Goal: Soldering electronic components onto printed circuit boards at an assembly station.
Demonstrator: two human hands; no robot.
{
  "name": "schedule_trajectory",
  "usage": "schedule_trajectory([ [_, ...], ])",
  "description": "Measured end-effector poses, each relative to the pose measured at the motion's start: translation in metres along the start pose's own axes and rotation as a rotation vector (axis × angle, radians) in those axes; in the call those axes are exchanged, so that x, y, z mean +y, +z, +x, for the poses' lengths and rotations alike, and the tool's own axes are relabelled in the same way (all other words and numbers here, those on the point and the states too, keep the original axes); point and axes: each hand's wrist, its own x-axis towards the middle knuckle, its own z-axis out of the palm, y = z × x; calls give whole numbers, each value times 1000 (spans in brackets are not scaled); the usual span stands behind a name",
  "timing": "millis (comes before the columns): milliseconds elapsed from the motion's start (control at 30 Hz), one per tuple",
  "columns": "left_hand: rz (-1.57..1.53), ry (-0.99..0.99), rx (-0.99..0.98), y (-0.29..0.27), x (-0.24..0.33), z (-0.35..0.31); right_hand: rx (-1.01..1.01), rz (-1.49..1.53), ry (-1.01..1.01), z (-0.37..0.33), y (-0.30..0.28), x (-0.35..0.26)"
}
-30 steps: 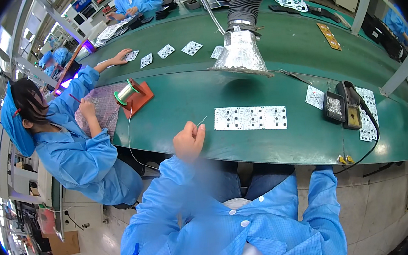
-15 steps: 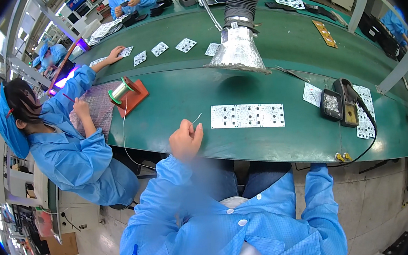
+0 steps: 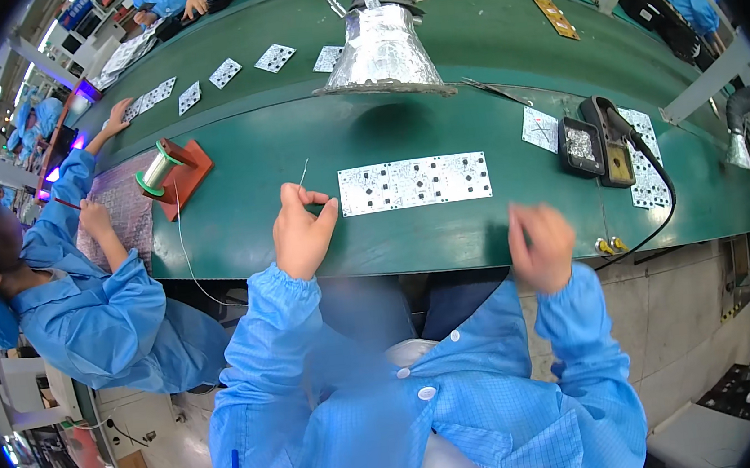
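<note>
A thin strand of solder wire sticks up from my left hand, pinched between thumb and fingers. Just right of that hand, a long white circuit board with small dark parts lies flat on the green bench. My right hand is over the bench's front edge, below and right of the board. Its fingers look curled but are smeared by motion, and I make out nothing in them. Farther left, the solder spool sits on a red stand, its wire running down over the edge.
At right stand a soldering iron in its holder, a dark box and more white boards. Tweezers lie behind. A silver fume hood hangs over the bench. A co-worker sits at left, reaching toward boards on the belt.
My right hand has risen from below the bench edge to above it. My left hand still holds the solder wire, now beside the board's left end. The whole view has shifted.
</note>
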Motion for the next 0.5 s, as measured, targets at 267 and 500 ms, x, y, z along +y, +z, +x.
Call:
schedule_trajectory([
  [267, -360, -270, -167, 9, -1, 36, -168, 112, 376, 64, 62, 37],
  [500, -1102, 21, -255, 18, -2, 62, 100, 831, 434, 57, 59, 51],
])
